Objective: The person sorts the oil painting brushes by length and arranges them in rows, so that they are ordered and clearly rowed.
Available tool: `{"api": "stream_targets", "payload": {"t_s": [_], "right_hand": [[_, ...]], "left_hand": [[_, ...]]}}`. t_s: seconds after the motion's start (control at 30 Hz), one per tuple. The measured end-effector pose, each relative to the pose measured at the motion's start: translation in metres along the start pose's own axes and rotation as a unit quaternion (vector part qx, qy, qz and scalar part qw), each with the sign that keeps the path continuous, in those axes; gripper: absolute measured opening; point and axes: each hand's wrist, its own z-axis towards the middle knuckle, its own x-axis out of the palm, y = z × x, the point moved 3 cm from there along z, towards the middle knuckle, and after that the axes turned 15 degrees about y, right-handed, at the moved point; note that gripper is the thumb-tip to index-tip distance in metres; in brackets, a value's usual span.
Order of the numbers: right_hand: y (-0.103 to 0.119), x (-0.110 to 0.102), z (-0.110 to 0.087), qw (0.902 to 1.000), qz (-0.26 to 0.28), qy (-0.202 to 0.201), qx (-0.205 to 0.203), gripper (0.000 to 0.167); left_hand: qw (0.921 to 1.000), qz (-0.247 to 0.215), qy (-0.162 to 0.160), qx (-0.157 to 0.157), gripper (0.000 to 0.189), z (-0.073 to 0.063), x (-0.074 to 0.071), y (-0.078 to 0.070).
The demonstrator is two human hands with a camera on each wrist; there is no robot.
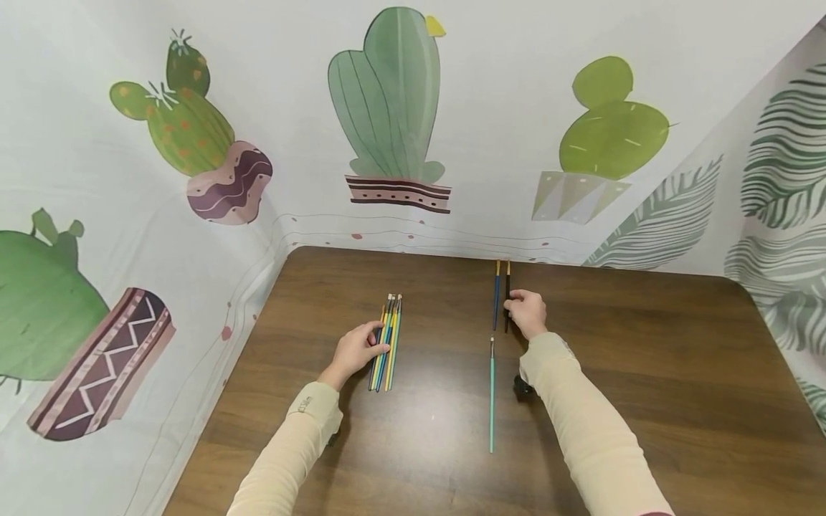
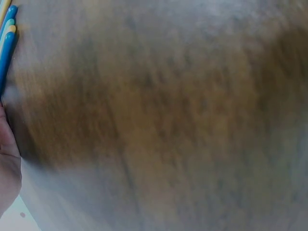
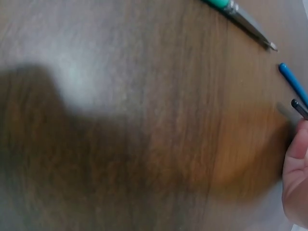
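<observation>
Several thin paintbrushes point(image 1: 394, 358), with yellow, blue and teal handles, lie side by side in a bundle on the table, bristles pointing to the far side. My left hand point(image 1: 355, 350) holds the bundle from its left side, thumb across the handles and fingers bent at the far side. Over to the right, my right hand point(image 1: 528, 314) pinches a black paintbrush point(image 1: 508, 287) by its handle. A blue paintbrush point(image 1: 496, 297) lies just left of it, nearly parallel. The handle ends of the blue and black brushes show at the edge of the right wrist view.
Nearer the body, a teal paintbrush point(image 1: 492, 401) lies alone below the blue one, bristles away from me. The brown wooden table point(image 1: 645, 373) ends at a white wall covering point(image 1: 497, 129) printed with cacti, behind and to the left.
</observation>
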Motion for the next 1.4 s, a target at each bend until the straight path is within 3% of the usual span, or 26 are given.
{"api": "stream_targets", "payload": {"t_s": [0.13,0.4,0.63,1.1,1.4], "right_hand": [[-0.001,-0.001,0.001,0.9999,-0.015,0.001,0.001,0.033],[0.002,-0.001,0.005,0.9924,-0.122,0.016,-0.009,0.031],[0.004,-0.002,0.007,0.9872,-0.157,0.020,-0.020,0.033],[0.007,0.008,0.008,0.9850,-0.166,0.004,-0.045,0.030],[0.010,0.011,0.004,0.9869,-0.156,0.007,-0.039,0.028]], "left_hand": [[1.0000,0.000,-0.003,0.001,0.049,0.000,0.000,0.000],[1.0000,-0.002,-0.003,0.005,0.049,-0.001,0.000,-0.001],[1.0000,0.004,-0.005,0.006,0.048,-0.001,0.000,-0.001],[1.0000,-0.001,-0.002,0.001,0.049,-0.001,-0.001,0.000],[1.0000,0.004,-0.005,-0.001,0.048,0.000,0.001,0.001]]}}
